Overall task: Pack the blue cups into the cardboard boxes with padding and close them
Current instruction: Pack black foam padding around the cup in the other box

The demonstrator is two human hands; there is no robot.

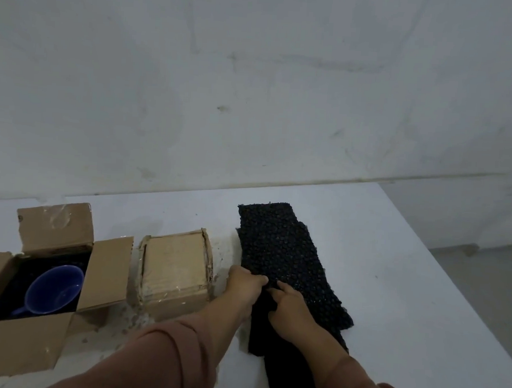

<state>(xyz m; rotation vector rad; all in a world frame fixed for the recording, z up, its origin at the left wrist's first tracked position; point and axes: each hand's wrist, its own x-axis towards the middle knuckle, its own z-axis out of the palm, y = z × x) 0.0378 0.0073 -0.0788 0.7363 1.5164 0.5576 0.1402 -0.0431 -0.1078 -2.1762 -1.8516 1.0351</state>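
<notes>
Here, both hands work on a strip of black bubble padding (284, 254) that lies flat on the white bench (407, 276), just to the right of the closed cardboard box (175, 271). The left hand (244, 288) sits at the padding's left edge, right beside that box, with its fingers (259, 278) curled together over the edge and pinching the sheet. The right hand (290, 310) rests on top of the padding, its fingers (279, 290) bent and pressed down into the material close to the left hand's; both hands grip the padding near its middle. The sheet's far end runs away from the person, while its near end passes under the right forearm.

Left of the closed cardboard box stands an open cardboard box (35, 301) with its flaps up. Inside it a blue cup (55, 290) lies tilted on dark padding, its handle pointing toward the person. The closed box's edges look worn and taped. Pinkish-brown sleeves (163, 361) cover both forearms.
</notes>
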